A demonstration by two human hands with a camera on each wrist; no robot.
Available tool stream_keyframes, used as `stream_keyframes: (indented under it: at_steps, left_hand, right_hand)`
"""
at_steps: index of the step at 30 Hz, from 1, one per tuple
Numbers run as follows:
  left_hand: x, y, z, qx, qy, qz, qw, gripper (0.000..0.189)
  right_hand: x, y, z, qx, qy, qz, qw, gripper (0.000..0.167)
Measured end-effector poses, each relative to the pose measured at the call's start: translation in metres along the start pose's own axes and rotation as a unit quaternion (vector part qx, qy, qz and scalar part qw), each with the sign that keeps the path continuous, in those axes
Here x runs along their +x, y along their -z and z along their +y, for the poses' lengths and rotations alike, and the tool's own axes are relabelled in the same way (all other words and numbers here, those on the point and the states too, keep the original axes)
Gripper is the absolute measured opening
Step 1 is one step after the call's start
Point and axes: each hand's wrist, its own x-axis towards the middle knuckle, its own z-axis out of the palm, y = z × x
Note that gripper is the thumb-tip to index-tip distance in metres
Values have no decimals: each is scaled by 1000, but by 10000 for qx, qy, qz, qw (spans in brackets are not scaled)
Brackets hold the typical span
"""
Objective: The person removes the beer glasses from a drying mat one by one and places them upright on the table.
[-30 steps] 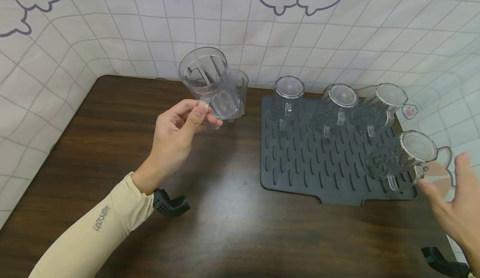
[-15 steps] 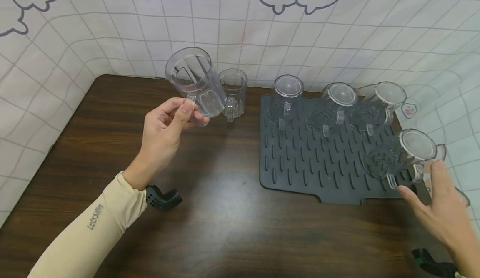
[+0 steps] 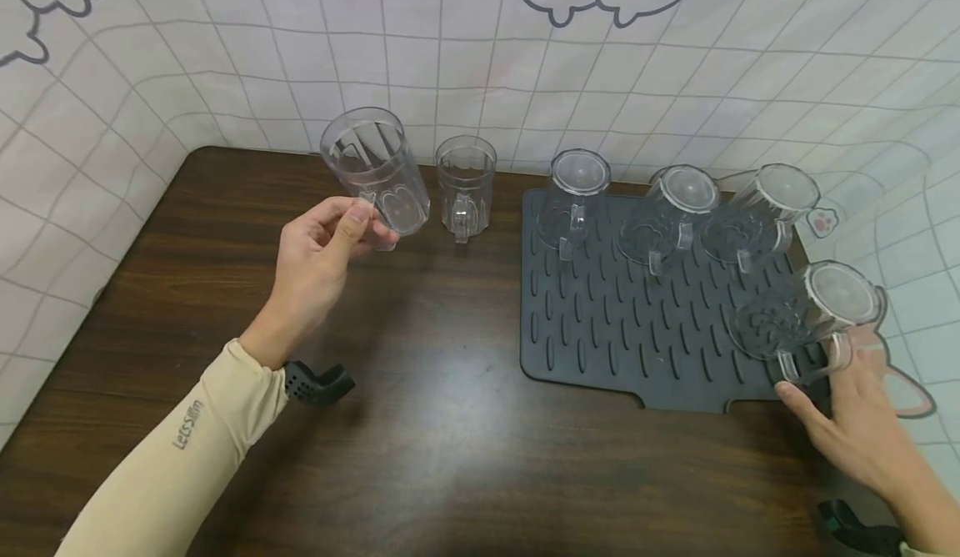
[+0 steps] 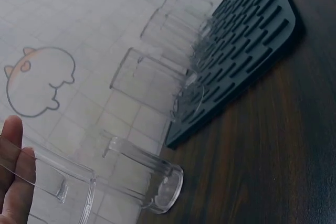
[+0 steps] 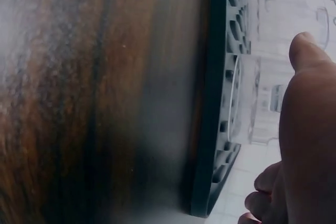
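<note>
In the head view my left hand (image 3: 315,244) pinches the handle of a clear mug (image 3: 378,175) between thumb and fingers. The mug is tilted, mouth up and leaning left, above the dark table. Part of it also shows beside the fingers in the left wrist view. Just right of it a second clear mug (image 3: 465,186) stands upright on the table. My right hand (image 3: 855,424) is at the handle of an upside-down clear mug (image 3: 810,311) on the mat's front right. Its thumb (image 5: 307,53) is extended, apart from the other fingers, whose tips lie behind the handle in the head view.
A dark grey ridged drying mat (image 3: 600,340) lies on the right of the wooden table (image 3: 465,474). Along its back stand three more upside-down mugs, the leftmost mug (image 3: 576,198) near the mat's corner. White grid-patterned sheeting (image 3: 420,48) closes off the back and sides.
My left hand has moved left with its mug, away from the upright mug behind. The right hand has come in leftward to the front right mug's handle.
</note>
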Motion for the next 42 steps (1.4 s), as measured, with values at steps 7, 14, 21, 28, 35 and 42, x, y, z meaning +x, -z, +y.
stream_keyframes:
  at_steps: [7,14,21,28,35,42]
  left_hand:
    - [4,3,-8,76,115,43,9999,21]
    - [8,5,-17,25,212,65,9998,30]
    - [13,10,-27,65,265,62,9996,26]
    - [18,12,-37,-23,379,40,9993,28]
    - [25,16,-47,73,446,-48,9990,28]
    - [30,17,-59,195,420,-68,9989,27]
  right_hand:
    - [-1,-11,3,-215,208,-164,9994,91]
    - [-3,-17,2,-423,159,-451,9980,97]
    - [-4,-18,-1,-597,149,-375,9974,97]
    - [-3,-16,-2,-751,105,-568,9955,96]
    - [-2,-17,-4,-833,96,-497,9952,97]
    - [-1,-18,-5,-895,70,-542,9945,97]
